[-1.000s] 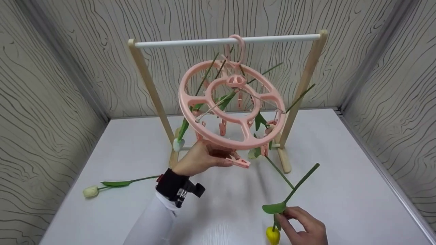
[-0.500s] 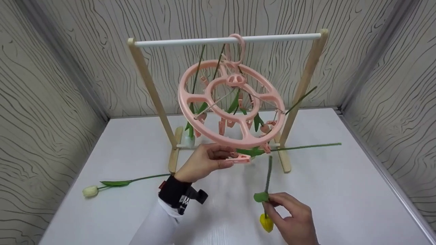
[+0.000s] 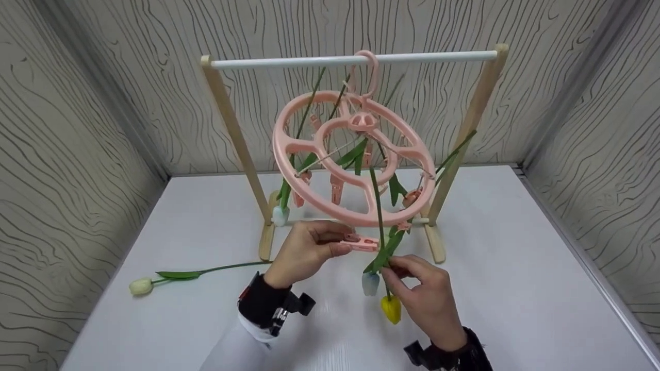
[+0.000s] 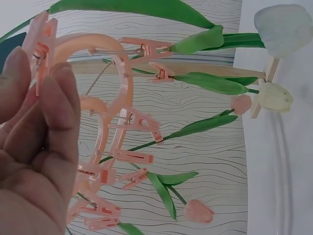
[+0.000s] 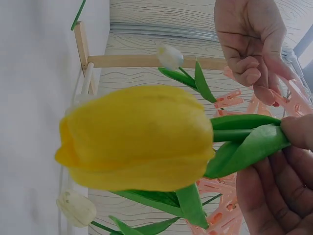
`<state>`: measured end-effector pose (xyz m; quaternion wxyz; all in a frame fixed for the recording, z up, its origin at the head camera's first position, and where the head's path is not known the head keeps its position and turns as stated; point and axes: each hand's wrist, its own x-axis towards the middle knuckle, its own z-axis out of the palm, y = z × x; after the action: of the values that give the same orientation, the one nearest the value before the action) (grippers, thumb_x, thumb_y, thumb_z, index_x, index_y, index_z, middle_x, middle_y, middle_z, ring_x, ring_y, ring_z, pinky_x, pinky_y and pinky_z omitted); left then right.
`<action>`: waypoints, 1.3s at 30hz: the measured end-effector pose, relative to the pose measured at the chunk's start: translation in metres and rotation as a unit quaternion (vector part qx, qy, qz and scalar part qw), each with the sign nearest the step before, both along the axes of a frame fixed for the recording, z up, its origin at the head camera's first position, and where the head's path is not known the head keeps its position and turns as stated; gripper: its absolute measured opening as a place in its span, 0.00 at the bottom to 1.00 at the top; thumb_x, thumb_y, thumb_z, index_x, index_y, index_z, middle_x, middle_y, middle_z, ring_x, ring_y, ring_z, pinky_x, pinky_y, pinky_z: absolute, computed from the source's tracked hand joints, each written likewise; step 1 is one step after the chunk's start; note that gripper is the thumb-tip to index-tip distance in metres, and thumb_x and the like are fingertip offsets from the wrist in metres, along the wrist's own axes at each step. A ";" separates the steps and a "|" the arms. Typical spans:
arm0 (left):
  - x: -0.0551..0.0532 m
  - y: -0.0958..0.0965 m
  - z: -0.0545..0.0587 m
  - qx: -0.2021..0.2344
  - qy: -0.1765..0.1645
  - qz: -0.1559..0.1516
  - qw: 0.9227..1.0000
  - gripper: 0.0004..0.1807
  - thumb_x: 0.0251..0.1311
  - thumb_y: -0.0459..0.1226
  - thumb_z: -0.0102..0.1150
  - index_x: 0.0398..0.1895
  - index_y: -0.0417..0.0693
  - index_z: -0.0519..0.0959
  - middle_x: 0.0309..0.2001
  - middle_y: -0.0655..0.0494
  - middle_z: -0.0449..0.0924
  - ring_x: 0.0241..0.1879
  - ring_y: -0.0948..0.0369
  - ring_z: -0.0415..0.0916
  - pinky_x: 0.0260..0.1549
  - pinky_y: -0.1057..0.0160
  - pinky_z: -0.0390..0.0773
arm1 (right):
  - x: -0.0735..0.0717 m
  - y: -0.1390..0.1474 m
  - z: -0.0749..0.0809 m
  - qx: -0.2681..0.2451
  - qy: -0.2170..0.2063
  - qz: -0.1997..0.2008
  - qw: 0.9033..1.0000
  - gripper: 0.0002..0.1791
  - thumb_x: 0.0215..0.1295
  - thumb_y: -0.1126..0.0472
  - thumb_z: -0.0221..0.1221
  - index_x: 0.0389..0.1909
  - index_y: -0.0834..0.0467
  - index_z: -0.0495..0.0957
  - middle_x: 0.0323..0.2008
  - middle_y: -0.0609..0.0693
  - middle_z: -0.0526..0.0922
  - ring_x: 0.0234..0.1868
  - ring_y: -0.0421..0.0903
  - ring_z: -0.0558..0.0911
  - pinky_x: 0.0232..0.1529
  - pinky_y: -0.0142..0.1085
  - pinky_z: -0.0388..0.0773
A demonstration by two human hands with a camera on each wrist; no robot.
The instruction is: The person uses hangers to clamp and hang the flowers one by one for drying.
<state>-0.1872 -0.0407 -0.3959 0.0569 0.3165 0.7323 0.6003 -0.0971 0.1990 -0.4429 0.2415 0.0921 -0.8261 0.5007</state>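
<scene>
My left hand [image 3: 309, 250] pinches a pink clothespin [image 3: 363, 243] below the front rim of a round pink clip hanger [image 3: 330, 203]. Between thumb and fingers, my right hand [image 3: 425, 293] holds a yellow tulip [image 3: 391, 309] by its stem and leaf, bloom downward. Its stem rises past the tip of the clothespin and in front of the hanger's rim; whether the stem lies inside the clip I cannot tell. A pale blue tulip [image 3: 370, 284] hangs just left of the yellow one. The yellow bloom fills much of the right wrist view.
The hanger hooks over a white rod [image 3: 433, 55] on a wooden stand [image 3: 232, 123]. Several tulips hang head-down from its clips, among them a pink one [image 4: 199, 210]. A white tulip [image 3: 142, 286] lies on the white table [image 3: 170, 221] at the left.
My right hand has moved up and left, bringing the yellow tulip's stem to the clothespin. The left hand keeps its pinch and shifts little. Hanging tulips have swung.
</scene>
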 end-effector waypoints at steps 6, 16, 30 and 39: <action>0.003 0.000 0.003 -0.007 0.001 0.012 1.000 0.12 0.77 0.24 0.72 0.58 0.25 0.91 0.54 0.27 0.95 0.43 0.59 0.94 0.46 0.72 0.91 | -0.002 -0.002 0.000 0.004 0.011 0.007 1.000 0.12 0.67 0.76 0.80 0.47 0.59 0.97 0.40 0.51 0.96 0.38 0.30 0.87 0.46 0.19 0.86; 0.006 -0.001 0.005 -0.008 -0.009 0.022 1.000 0.10 0.77 0.24 0.73 0.55 0.25 0.91 0.50 0.27 0.95 0.35 0.72 0.86 0.42 0.74 0.89 | -0.003 -0.005 -0.003 0.008 0.016 0.017 1.000 0.12 0.66 0.76 0.79 0.45 0.58 0.97 0.40 0.49 0.96 0.38 0.30 0.87 0.45 0.20 0.87; 0.005 -0.005 0.009 -0.018 -0.011 0.022 1.000 0.10 0.76 0.25 0.73 0.55 0.27 0.92 0.51 0.29 0.96 0.40 0.61 0.94 0.41 0.73 0.89 | -0.004 -0.008 -0.003 0.024 0.015 0.030 0.999 0.12 0.67 0.75 0.80 0.46 0.58 0.97 0.40 0.49 0.97 0.37 0.32 0.88 0.46 0.20 0.88; 0.002 -0.009 0.010 -0.050 0.016 0.012 0.999 0.17 0.77 0.31 0.76 0.64 0.36 0.92 0.57 0.37 0.97 0.45 0.66 0.88 0.49 0.71 0.87 | -0.009 -0.008 -0.005 -0.002 -0.035 0.063 0.997 0.09 0.73 0.71 0.78 0.49 0.57 0.96 0.40 0.49 0.96 0.38 0.31 0.87 0.46 0.24 0.89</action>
<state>-0.1849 -0.0497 -0.3860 0.0539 0.3143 0.7660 0.5582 -0.1060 0.1906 -0.4483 0.1807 0.1259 -0.8259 0.5190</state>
